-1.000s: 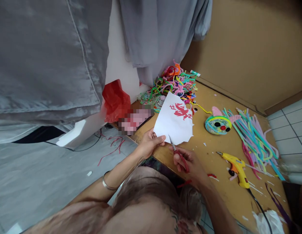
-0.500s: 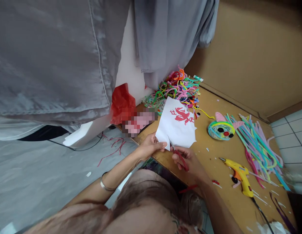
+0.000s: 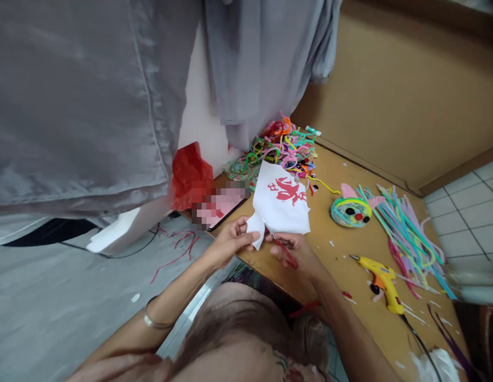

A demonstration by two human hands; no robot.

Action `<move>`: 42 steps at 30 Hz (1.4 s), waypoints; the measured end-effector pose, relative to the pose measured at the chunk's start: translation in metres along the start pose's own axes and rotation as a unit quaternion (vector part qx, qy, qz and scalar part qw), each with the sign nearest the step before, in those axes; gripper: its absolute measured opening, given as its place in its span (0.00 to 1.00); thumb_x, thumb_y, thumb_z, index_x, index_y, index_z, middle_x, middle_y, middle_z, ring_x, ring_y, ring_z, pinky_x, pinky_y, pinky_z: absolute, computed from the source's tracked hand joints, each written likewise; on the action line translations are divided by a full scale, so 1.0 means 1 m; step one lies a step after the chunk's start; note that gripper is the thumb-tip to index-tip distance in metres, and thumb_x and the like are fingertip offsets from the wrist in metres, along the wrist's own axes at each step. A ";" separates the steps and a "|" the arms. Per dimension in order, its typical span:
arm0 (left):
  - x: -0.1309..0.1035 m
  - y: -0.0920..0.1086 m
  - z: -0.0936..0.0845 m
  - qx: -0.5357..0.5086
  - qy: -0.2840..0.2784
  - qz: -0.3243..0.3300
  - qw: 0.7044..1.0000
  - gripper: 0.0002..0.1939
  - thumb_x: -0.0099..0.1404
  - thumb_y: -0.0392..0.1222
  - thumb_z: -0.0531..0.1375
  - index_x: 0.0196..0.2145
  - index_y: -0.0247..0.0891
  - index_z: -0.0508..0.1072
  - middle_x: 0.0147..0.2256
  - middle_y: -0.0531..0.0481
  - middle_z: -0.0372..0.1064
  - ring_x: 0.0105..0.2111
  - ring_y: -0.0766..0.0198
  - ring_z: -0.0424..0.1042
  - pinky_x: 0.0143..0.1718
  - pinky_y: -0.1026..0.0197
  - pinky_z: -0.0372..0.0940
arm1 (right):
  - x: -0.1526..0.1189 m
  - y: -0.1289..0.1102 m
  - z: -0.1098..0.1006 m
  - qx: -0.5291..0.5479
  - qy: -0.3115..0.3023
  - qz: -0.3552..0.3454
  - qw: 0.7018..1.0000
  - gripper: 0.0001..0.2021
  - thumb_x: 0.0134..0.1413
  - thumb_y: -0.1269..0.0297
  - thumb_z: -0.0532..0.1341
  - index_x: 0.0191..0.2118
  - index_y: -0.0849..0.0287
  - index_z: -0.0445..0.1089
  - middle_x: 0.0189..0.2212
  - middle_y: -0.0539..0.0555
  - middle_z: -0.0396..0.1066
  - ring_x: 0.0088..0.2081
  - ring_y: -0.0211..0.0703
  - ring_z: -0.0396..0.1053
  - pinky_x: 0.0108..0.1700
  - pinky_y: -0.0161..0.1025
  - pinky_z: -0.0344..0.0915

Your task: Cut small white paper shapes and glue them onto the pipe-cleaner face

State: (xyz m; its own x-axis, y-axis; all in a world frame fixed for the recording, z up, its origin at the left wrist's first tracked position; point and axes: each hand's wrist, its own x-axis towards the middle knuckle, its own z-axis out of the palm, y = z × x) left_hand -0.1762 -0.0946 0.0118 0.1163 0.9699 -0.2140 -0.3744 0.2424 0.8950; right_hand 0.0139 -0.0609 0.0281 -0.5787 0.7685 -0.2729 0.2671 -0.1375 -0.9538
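Note:
A white sheet of paper (image 3: 272, 212) with a red printed design lies tilted over the near edge of the table. My left hand (image 3: 235, 240) pinches its lower left corner between thumb and fingers. In my right hand (image 3: 296, 249) are red-handled scissors (image 3: 285, 251), the fingers curled round the handles. Their blades sit at a cut running into the lower left part of the sheet, beside the flap that my left hand holds. Just left of the paper a phone (image 3: 224, 209) lies on the table, its screen partly blurred out.
Right of the paper sits a yarn-wrapped ball with a face and pink ears (image 3: 352, 213). Behind it lie loose pipe cleaners (image 3: 409, 233), and a yellow glue gun (image 3: 383, 278) is nearer me. A tangled heap of pipe cleaners (image 3: 282, 146) fills the back. Grey cloth (image 3: 79, 106) hangs at left.
The scissors have cut further into the sheet, and the corner flap now stands more apart from it. The view has shifted slightly, moving most things left.

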 end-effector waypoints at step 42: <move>0.024 0.036 0.008 0.323 0.030 0.282 0.903 0.08 0.58 0.38 0.55 0.22 0.37 0.62 0.52 0.40 0.67 0.48 0.55 0.67 0.48 0.55 0.60 | -0.033 -0.001 0.000 -0.105 0.050 -0.044 0.992 0.21 0.48 0.53 0.64 0.45 0.60 0.69 0.21 0.45 0.62 0.21 0.33 0.58 0.24 0.32 0.54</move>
State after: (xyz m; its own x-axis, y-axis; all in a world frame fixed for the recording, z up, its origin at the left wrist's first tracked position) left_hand -0.1793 -0.0633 0.0421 0.0168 0.9392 0.3429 0.2578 -0.3354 0.9061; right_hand 0.0324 -0.0862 0.0380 -0.5304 0.8313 -0.1659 0.3800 0.0582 -0.9232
